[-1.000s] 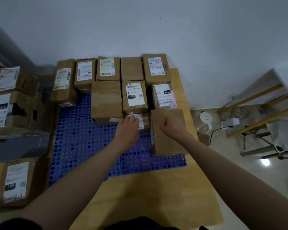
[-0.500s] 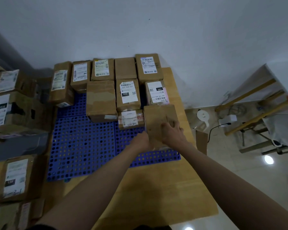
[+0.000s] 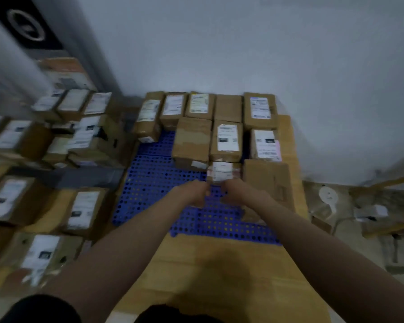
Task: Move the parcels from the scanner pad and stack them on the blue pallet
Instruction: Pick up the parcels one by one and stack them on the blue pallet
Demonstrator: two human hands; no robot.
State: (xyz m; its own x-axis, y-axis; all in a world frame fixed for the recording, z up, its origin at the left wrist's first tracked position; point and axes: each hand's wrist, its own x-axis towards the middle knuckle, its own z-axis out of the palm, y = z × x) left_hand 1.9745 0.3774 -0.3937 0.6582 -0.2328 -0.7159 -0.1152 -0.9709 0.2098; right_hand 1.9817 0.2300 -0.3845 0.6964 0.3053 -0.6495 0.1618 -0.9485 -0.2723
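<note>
Both hands hang close together over the blue pallet (image 3: 154, 183), the left hand (image 3: 194, 192) and right hand (image 3: 237, 191) just short of a small labelled parcel (image 3: 222, 172). Blur hides the fingers, so I cannot tell either grip; they look loosely curled, perhaps empty. Parcels (image 3: 226, 141) fill the pallet's far rows; a plain box (image 3: 266, 180) lies beside the right wrist.

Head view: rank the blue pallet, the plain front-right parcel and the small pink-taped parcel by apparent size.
1. blue pallet
2. plain parcel, front right
3. pink-taped parcel, clearly smallest; it sits no farther away, so nearness doesn't explain it.
</note>
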